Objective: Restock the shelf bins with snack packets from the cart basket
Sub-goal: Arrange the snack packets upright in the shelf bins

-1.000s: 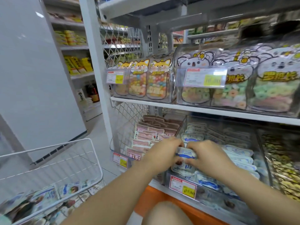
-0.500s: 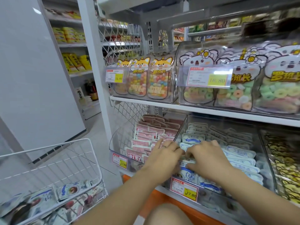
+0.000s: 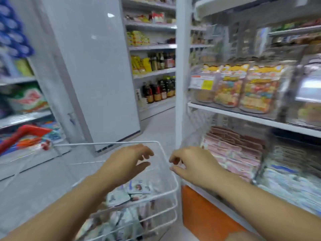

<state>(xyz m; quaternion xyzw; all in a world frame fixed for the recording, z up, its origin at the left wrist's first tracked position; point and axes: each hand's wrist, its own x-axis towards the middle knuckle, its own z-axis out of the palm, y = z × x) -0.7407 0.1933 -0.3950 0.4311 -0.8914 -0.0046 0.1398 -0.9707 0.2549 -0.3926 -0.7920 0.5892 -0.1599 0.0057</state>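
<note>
Above the wire basket (image 3: pixel 166 173) of snack packets (image 3: pixel 128 192) at lower centre, left hand (image 3: pixel 126 162) and right hand (image 3: pixel 192 164) hover with loose fingers, holding nothing.

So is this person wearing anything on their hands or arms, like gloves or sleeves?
No. The left hand and right hand are bare, without gloves. The left forearm and right forearm are uncovered down to the picture's edge. No watch or bracelet shows, though the blur could hide a thin ring.
</note>
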